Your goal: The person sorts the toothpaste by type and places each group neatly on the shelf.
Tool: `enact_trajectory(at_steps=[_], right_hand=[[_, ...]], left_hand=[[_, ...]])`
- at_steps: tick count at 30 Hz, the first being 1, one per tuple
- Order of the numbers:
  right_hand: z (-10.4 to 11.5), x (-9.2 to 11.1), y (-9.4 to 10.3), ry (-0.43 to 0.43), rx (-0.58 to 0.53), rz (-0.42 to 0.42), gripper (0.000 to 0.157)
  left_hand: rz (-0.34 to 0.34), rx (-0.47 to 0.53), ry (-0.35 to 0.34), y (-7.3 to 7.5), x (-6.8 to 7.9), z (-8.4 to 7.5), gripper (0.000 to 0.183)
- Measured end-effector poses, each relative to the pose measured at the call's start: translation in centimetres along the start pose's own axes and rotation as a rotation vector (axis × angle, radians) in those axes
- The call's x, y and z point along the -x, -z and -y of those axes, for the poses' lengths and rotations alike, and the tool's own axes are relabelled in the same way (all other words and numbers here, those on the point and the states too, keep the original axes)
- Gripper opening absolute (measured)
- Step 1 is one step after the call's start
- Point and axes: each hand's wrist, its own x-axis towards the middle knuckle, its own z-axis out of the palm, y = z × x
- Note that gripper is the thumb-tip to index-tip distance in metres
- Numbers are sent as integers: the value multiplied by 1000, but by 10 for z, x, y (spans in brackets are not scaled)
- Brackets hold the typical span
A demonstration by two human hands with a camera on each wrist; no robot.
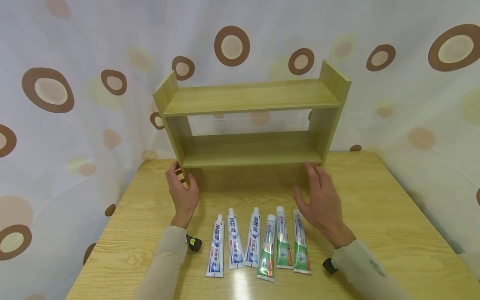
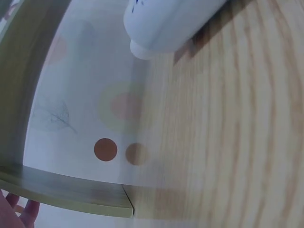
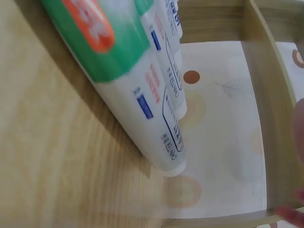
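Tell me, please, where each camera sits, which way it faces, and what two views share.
Head: on the person's head, looking forward and down at the shelf, toothpaste tubes and tabletop; both hands and pale sleeves show.
Left wrist: on that wrist, facing a tube's white end and the shelf; fingers show at lower left.
Right wrist: on that wrist, looking along green-and-white tubes toward the shelf; fingertips show at the right edge.
Shared: both wrist views include tubes, tabletop, shelf and spotted backdrop.

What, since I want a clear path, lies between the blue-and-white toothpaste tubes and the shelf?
Nothing visible; only bare tabletop separates those tubes from the shelf. The left hand sits left of them.
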Motion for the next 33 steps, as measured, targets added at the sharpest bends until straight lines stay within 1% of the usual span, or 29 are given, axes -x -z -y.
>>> enact_trajectory(at_steps=[4,7,11,14,17,24,29,33], right_hand=[[5,10,9,-65,12,82,81],[11,17,16,-145,8,173,81],[21,23,25,-317,-12,406,80],[26,28,30,-398,-2,555,77],[31,35,31,-404,-2,597,72],[44,48,35,-416,-58,659,62],[52,54,37,-474,-104,753,56],[57,57,37,-514,-140,819,58]], left_hand=[[18,-10,-1,1,0,1,47],[26,-18,-8,1,0,0,44],[30,-33,-13,2,-1,1,43],[31,-40,-9,2,-2,2,43],[36,-38,1,3,-1,2,43],[39,-36,23,3,0,6,42],[36,-40,15,4,1,9,40],[61,-49,28,8,-1,10,39]])
